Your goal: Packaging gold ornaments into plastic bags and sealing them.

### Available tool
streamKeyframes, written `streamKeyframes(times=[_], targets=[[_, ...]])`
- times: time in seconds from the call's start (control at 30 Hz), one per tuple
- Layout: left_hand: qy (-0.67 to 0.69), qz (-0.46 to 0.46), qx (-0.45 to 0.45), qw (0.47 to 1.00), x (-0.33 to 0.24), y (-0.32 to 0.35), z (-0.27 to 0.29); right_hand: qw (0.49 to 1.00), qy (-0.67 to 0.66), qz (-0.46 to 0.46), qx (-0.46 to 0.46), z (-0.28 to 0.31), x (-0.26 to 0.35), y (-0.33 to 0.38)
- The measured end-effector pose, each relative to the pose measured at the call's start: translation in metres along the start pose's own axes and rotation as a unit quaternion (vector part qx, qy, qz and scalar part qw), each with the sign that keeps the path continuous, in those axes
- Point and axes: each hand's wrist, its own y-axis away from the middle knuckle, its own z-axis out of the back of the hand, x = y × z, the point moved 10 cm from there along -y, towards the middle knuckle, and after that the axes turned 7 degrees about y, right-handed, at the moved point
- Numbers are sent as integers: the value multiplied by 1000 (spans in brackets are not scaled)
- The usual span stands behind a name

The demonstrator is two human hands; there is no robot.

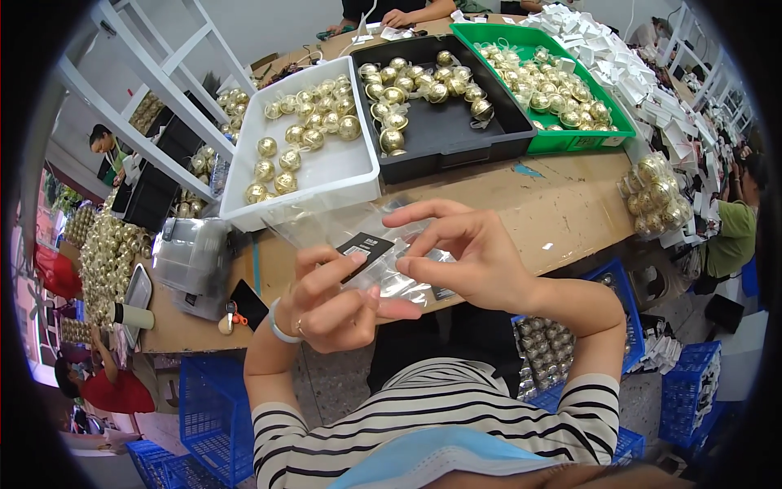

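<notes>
Two hands meet over the near edge of the counter [562,204] in the head view, both working one clear plastic bag [366,236] with a black card [365,244] at its mouth. The left hand [334,306] is curled shut, its thumb pressing the card and film against the bent fingers, so it is gripping the bag from below. The right hand [468,261] pinches the bag's other edge between thumb and forefinger, the remaining fingers fanned out loosely above it. The bag hangs between the two hands, just in front of the white tray [326,175] and not resting flat on the counter.

Behind it stand three trays side by side: the white one, a black tray [456,130] and a green tray [570,140], each holding gold bells [391,140]. A filled clear bag of bells [656,196] lies at the right end of the counter, near a heap of small white cards [619,57]. To the left lies a stack of empty clear bags [191,253]. Blue crates [216,407] stand on the floor below, and other people work at the far side and at either end.

To handle the bag well, I judge that the left thumb should keep the card pinned square to the film while the right fingertips pull the two layers apart gently; thin film like this creases and clings, so a light, even pull looks safer than a tug.
</notes>
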Motion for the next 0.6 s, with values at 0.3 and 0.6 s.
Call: streamKeyframes(times=[0.3, 0.6], targets=[[-36, -29, 5, 999, -8, 4, -8, 999, -5, -23, 29, -6, -9, -10], [21, 75, -53, 996, 8, 4, 4, 966, 158, 139, -149, 20, 30, -17]])
